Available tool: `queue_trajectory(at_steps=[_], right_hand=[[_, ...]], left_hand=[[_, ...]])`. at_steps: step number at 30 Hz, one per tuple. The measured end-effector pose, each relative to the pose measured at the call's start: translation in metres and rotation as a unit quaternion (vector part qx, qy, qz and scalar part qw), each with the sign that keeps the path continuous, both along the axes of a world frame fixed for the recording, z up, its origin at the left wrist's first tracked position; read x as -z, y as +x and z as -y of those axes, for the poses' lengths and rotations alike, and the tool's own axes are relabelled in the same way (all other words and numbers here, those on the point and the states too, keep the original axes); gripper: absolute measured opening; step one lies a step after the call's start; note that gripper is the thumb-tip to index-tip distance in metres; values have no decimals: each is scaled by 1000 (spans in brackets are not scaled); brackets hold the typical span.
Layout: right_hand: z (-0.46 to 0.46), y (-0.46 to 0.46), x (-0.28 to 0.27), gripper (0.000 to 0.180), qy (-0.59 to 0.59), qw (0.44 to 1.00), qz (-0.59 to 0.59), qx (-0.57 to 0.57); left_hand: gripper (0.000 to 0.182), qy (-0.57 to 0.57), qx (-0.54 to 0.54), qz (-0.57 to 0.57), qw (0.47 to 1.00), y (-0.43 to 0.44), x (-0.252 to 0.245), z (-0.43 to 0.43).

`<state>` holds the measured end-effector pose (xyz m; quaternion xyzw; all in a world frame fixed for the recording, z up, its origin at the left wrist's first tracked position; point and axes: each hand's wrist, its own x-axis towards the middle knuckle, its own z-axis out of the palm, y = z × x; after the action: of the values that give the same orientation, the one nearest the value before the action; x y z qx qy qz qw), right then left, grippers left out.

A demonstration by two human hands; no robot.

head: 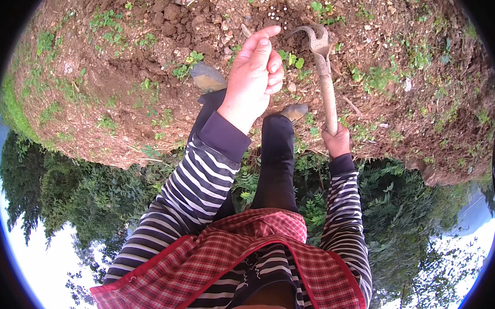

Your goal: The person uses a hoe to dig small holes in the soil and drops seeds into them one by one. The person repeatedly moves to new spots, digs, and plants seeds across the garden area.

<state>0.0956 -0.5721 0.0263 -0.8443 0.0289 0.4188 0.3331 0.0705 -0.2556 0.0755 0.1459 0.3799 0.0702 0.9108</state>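
Observation:
My left hand (256, 69) hovers above the soil, palm side up, with the index finger stretched forward and the other fingers curled in. Whether anything lies inside those curled fingers is hidden. Just beyond the fingertip, several small white pellets or seeds (278, 11) lie scattered on loose dark soil. My right hand (337, 140) grips the lower end of the wooden handle of a hoe (327, 94). Its metal head (318, 40) is forked, and a curved prong points left, with its tip at the soil near the pellets.
My two shoes (209, 77) stand on stony brown ground (123, 80) dotted with small green weeds (107, 25). A leafy seedling (291, 59) grows between my left hand and the hoe. Behind my feet the ground ends at an edge with dense shrubs (95, 182).

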Motion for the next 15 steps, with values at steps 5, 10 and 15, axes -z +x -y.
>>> queue_trajectory(at_steps=[5, 10, 15], right_hand=[[-14, 1, -15, 10, -38, 999, 4, -5], [-76, 33, -66, 9, 147, 989, 9, 30], [-156, 61, -40, 10, 246, 967, 68, -25]], left_hand=[[25, -3, -26, -14, 1000, -3, 0, -1], [23, 4, -95, -15, 995, -11, 2, -2], [20, 31, -149, -44, 987, -17, 1, -3]])
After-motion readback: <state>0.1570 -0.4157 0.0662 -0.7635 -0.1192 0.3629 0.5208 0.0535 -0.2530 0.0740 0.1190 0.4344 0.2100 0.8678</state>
